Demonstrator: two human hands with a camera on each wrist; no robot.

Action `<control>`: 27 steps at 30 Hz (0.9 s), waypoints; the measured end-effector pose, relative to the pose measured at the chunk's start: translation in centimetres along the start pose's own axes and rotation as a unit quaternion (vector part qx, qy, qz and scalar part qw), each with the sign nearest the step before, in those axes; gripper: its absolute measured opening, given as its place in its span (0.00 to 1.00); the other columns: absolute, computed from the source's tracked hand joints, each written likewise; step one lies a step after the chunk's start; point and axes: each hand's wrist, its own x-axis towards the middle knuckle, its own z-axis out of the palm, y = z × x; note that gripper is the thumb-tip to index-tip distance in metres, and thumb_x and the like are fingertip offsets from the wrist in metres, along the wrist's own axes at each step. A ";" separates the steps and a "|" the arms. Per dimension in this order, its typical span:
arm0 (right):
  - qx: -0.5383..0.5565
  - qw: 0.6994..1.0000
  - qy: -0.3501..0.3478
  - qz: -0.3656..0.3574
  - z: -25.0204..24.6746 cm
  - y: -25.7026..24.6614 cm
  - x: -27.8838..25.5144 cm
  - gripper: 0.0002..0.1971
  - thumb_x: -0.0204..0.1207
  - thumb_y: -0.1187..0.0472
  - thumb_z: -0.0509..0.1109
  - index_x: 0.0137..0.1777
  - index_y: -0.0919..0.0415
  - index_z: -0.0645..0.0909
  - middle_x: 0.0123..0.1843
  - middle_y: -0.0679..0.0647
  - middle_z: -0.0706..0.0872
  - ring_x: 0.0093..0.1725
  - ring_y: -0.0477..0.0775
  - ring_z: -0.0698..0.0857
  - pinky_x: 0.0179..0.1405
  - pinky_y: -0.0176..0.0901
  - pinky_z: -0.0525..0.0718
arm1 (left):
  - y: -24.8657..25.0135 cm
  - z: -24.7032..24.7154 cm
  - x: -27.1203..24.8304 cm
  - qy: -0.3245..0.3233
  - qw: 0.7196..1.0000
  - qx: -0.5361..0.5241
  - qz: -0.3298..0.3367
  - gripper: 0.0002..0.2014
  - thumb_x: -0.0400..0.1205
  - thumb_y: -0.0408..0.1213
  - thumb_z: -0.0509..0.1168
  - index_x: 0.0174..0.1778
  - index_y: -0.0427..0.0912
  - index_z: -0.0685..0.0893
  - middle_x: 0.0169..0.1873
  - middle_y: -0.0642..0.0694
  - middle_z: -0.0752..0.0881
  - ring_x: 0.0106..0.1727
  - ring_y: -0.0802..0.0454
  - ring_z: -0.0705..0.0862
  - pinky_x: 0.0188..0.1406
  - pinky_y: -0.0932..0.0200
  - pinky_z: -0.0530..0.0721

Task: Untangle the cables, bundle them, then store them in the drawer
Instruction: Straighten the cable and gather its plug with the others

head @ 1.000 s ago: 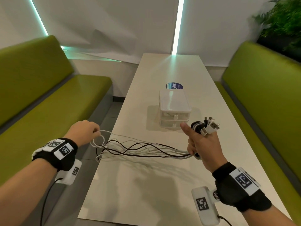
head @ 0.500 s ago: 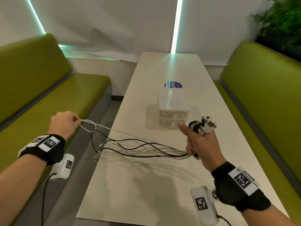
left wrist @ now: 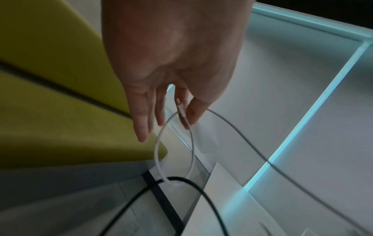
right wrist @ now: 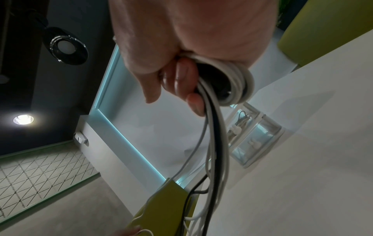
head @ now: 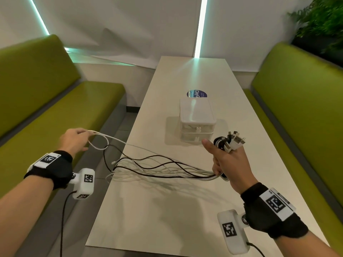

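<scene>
Several white and black cables [head: 163, 168] run across the white table [head: 167, 210] from my right hand [head: 225, 160] toward the table's left edge. That hand grips them as a bundle [right wrist: 232, 86]; their plug ends [head: 233, 140] stick up above the fist. My left hand [head: 78, 139], out past the table's left edge over the gap by the bench, pinches the end of one white cable [left wrist: 182, 111] between thumb and forefinger. This cable hangs in a loop [left wrist: 173, 148] with a black cable [left wrist: 187, 182] passing through it. The clear drawer unit [head: 196, 120] stands mid-table, both drawers shut.
Green benches [head: 55, 108] [head: 300, 108] flank the table. A round blue sticker [head: 196, 94] lies behind the drawer unit. A plant [head: 321, 21] stands at the back right. One drawer shows small items inside [right wrist: 242, 119].
My left hand pulled the white cable's end out to the left, away from the table, then came slightly back right and up. The right hand has kept its grip in place.
</scene>
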 end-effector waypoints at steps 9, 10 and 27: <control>-0.017 1.000 0.000 0.010 -0.5 0.4 -0.2 0.28 0.73 0.55 0.77 0.21 0.51 0.62 0.22 0.51 0.60 0.17 0.53 0.59 0.19 0.42 0.66 | 0.0 0.5 -0.9 -0.168 0.980 -0.087 -0.055 0.15 0.82 0.44 0.68 0.59 0.38 0.86 0.26 0.52 0.62 0.23 0.56 0.62 0.24 0.60 0.75; -0.019 1.000 -0.002 0.010 -0.4 0.4 -0.1 0.28 0.73 0.55 0.77 0.21 0.51 0.62 0.22 0.51 0.60 0.17 0.53 0.59 0.20 0.42 0.66 | 0.0 0.5 -0.8 -0.199 0.976 -0.071 -0.059 0.15 0.82 0.40 0.68 0.62 0.38 0.84 0.28 0.51 0.63 0.25 0.56 0.61 0.23 0.61 0.69; -0.031 1.000 0.002 -0.002 -0.1 0.4 0.2 0.28 0.74 0.55 0.77 0.23 0.53 0.60 0.21 0.50 0.61 0.18 0.53 0.60 0.20 0.43 0.67 | -2.1 -1.5 0.5 -0.088 0.931 0.296 0.197 0.09 0.81 0.40 0.69 0.34 0.52 0.86 0.31 0.56 0.90 0.38 0.51 0.85 0.37 0.57 0.79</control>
